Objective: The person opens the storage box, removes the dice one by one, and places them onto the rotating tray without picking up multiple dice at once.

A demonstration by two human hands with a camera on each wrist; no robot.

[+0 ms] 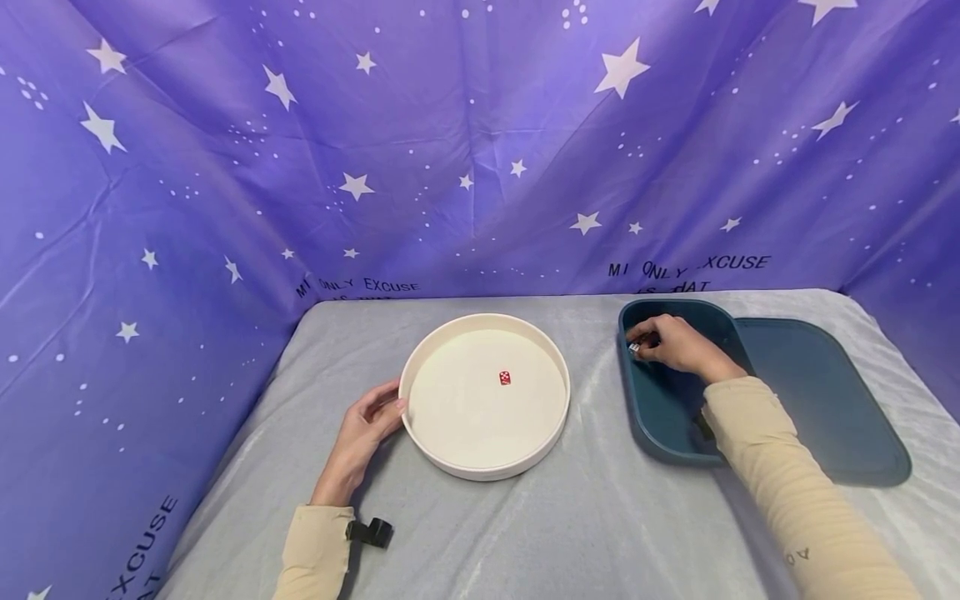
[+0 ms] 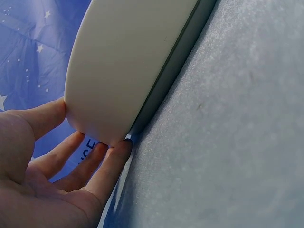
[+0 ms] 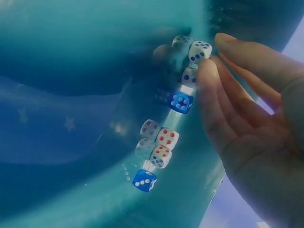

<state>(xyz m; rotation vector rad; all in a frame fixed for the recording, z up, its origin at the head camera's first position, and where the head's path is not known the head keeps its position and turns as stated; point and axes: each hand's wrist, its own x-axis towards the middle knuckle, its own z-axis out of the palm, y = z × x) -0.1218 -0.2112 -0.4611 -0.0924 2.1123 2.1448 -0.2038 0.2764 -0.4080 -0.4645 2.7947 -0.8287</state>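
A cream round tray [image 1: 483, 467] stands on the cloth with a red die [image 1: 505, 378] inside. My left hand [image 1: 372, 419] holds the tray's left side, thumb at the rim and fingertips against the outer wall [image 2: 114, 61]. Over in the teal box [image 1: 637, 417], my right hand [image 1: 678, 343] reaches along the left wall. Its thumb and finger tips are right at a white die [image 3: 200, 51], with a small gap between them. Below it in the right wrist view sit another white die [image 3: 189, 76], a blue die [image 3: 181, 102] and several more dice, with their reflections beside them.
A flat teal lid-like panel [image 1: 825, 400] lies against the right side of the box. Grey cloth [image 1: 570, 533] covers the table. Purple star-printed curtains [image 1: 480, 150] stand behind and on both sides. A black strap [image 1: 371, 533] is at my left wrist.
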